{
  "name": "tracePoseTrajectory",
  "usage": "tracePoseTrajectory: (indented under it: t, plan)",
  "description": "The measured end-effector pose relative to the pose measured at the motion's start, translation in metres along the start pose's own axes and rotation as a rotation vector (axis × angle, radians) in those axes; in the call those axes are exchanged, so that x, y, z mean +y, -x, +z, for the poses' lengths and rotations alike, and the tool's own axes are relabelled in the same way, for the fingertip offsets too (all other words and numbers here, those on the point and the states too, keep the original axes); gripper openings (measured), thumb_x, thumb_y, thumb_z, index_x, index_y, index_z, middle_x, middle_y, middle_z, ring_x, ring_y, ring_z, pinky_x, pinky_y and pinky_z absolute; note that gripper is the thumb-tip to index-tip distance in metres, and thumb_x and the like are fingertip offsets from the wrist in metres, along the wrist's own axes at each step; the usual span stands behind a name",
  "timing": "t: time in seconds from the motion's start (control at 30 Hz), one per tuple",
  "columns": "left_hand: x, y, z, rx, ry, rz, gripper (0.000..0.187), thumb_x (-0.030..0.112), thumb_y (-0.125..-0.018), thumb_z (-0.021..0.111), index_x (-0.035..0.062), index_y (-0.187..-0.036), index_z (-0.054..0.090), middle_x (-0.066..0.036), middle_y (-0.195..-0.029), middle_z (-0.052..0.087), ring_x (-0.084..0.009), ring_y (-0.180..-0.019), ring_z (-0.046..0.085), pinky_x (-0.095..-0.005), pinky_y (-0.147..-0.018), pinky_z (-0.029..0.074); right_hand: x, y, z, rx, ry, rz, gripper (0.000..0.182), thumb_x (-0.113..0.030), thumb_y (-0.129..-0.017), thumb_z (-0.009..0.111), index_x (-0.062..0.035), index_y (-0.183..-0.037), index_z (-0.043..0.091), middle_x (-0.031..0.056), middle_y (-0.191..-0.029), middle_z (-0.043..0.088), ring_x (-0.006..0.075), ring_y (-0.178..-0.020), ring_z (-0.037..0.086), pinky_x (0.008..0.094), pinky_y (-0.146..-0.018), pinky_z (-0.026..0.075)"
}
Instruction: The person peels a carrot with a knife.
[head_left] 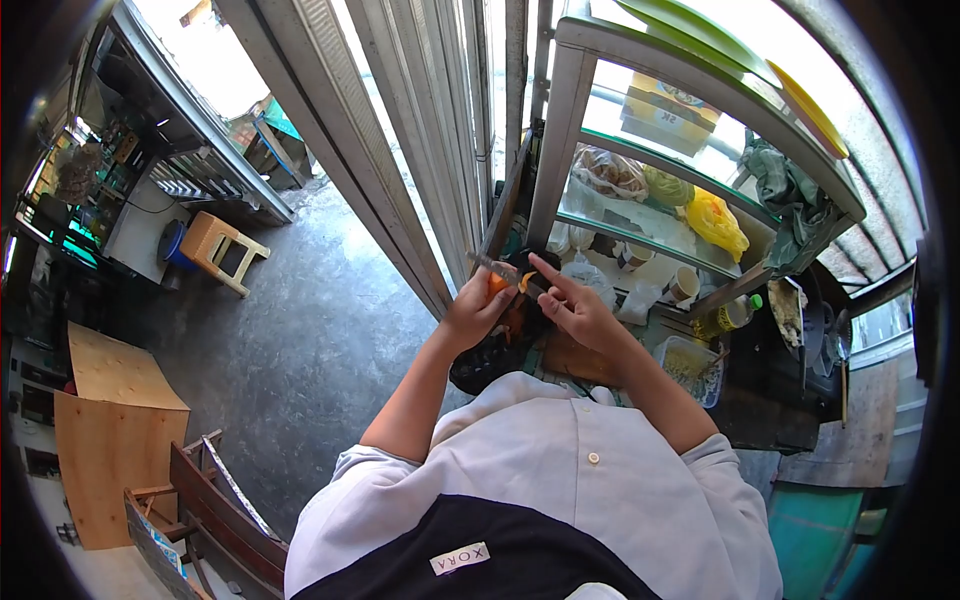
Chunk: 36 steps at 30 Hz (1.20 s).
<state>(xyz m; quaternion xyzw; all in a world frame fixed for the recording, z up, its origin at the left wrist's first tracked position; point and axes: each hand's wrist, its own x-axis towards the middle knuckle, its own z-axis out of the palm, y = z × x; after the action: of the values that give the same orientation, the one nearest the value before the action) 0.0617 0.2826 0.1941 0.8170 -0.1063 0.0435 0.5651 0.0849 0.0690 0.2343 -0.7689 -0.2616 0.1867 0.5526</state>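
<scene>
My left hand [478, 305] is closed around an orange carrot [497, 284], mostly hidden by the fingers. My right hand [577, 308] grips a knife [492, 264], its handle mostly covered and the index finger stretched out. The blade lies across the carrot, pointing up and left. A thin curl of orange peel [525, 282] stands at the blade, between the two hands. Below them is a black plastic bag [487, 366], with some orange scraps [515, 322] at its opening.
On my right stands a glass-shelved cabinet [570, 130] with bagged food and a yellow bag [716, 226]. Near it are paper cups [684, 284], a plastic tub [690, 368] and an oil bottle [727, 318]. A folding metal gate [345, 130] rises ahead; a stool [224, 250] stands left.
</scene>
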Motion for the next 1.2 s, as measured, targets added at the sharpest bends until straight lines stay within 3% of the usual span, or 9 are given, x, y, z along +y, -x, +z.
tracePoseTrajectory:
  t: [0.1, 0.17, 0.27, 0.7, 0.8, 0.87, 0.9, 1.1, 1.2]
  plan:
    - [0.012, 0.003, 0.001, -0.112, 0.232, 0.092, 0.027, 0.018, -0.093, 0.052, 0.0034, -0.115, 0.045, -0.006, -0.088, 0.054, -0.0148, -0.080, 0.054, -0.0280, -0.072, 0.045, -0.012, 0.002, -0.004, -0.114, 0.086, -0.067, 0.058, -0.029, -0.093, 0.055, -0.0213, -0.145, 0.032, 0.0025, -0.068, 0.050, 0.0112, -0.063, 0.045, 0.0256, -0.063, 0.040]
    - [0.020, 0.006, -0.001, -0.235, 0.417, -0.092, 0.025, 0.018, -0.094, 0.049, 0.0039, -0.115, 0.045, -0.002, -0.086, 0.052, -0.0077, -0.076, 0.051, -0.0237, -0.066, 0.043, -0.019, 0.003, -0.007, -0.116, 0.130, -0.068, 0.057, -0.030, -0.093, 0.055, -0.0202, -0.145, 0.033, 0.0034, -0.069, 0.052, 0.0116, -0.063, 0.046, 0.0259, -0.064, 0.041]
    - [0.014, 0.004, 0.002, -0.268, 0.364, -0.026, 0.026, 0.018, -0.095, 0.047, 0.0047, -0.117, 0.044, -0.001, -0.081, 0.050, -0.0060, -0.070, 0.050, -0.0222, -0.061, 0.042, -0.016, 0.004, -0.009, -0.112, 0.168, -0.090, 0.057, -0.032, -0.093, 0.054, -0.0190, -0.144, 0.034, 0.0028, -0.070, 0.050, 0.0116, -0.064, 0.044, 0.0256, -0.063, 0.040]
    - [0.015, 0.003, 0.011, -0.245, 0.311, -0.056, 0.021, 0.019, -0.096, 0.045, 0.0056, -0.113, 0.043, 0.001, -0.073, 0.047, -0.0076, -0.065, 0.049, -0.0228, -0.058, 0.041, -0.016, 0.003, -0.002, -0.044, 0.242, -0.085, 0.052, -0.031, -0.092, 0.056, -0.0209, -0.141, 0.040, 0.0107, -0.065, 0.053, 0.0161, -0.055, 0.042, 0.0284, -0.059, 0.043]
    - [0.008, 0.001, 0.013, -0.122, 0.131, 0.180, 0.020, 0.014, -0.096, 0.044, 0.0044, -0.113, 0.043, -0.001, -0.073, 0.049, -0.0094, -0.065, 0.052, -0.0249, -0.057, 0.043, -0.021, 0.002, 0.004, -0.004, 0.250, -0.046, 0.051, -0.030, -0.092, 0.056, -0.0215, -0.141, 0.040, 0.0122, -0.068, 0.056, 0.0160, -0.056, 0.045, 0.0285, -0.061, 0.044]
    - [0.015, 0.003, 0.009, -0.134, 0.213, 0.029, 0.020, 0.012, -0.095, 0.047, 0.0003, -0.111, 0.046, -0.009, -0.096, 0.050, -0.0191, -0.087, 0.052, -0.0309, -0.076, 0.043, -0.021, -0.001, 0.009, 0.017, 0.271, -0.034, 0.051, -0.029, -0.092, 0.057, -0.0214, -0.140, 0.041, 0.0146, -0.070, 0.060, 0.0192, -0.057, 0.052, 0.0296, -0.061, 0.046]
    - [0.016, 0.003, 0.008, -0.129, 0.210, 0.032, 0.020, 0.012, -0.095, 0.047, 0.0003, -0.111, 0.046, -0.009, -0.096, 0.050, -0.0191, -0.087, 0.052, -0.0309, -0.076, 0.043, -0.021, -0.002, 0.011, 0.038, 0.289, -0.017, 0.051, -0.027, -0.091, 0.057, -0.0212, -0.139, 0.042, 0.0169, -0.073, 0.064, 0.0225, -0.057, 0.060, 0.0307, -0.061, 0.048]
    - [0.014, 0.005, 0.001, -0.172, 0.127, 0.013, 0.020, 0.010, -0.093, 0.047, -0.0016, -0.110, 0.046, -0.012, -0.102, 0.049, -0.0231, -0.092, 0.053, -0.0337, -0.080, 0.044, -0.009, -0.008, 0.006, -0.014, 0.209, -0.083, 0.050, -0.027, -0.091, 0.057, -0.0230, -0.138, 0.043, 0.0155, -0.070, 0.063, 0.0194, -0.061, 0.061, 0.0308, -0.064, 0.048]
    - [0.000, 0.006, -0.001, -0.382, 0.437, -0.248, 0.019, 0.014, -0.095, 0.046, 0.0010, -0.109, 0.047, -0.009, -0.094, 0.051, -0.0189, -0.085, 0.054, -0.0313, -0.076, 0.045, -0.022, -0.006, -0.003, -0.123, 0.243, 0.026, 0.049, -0.031, -0.092, 0.057, -0.0199, -0.138, 0.044, 0.0079, -0.079, 0.064, 0.0123, -0.069, 0.053, 0.0266, -0.072, 0.046]
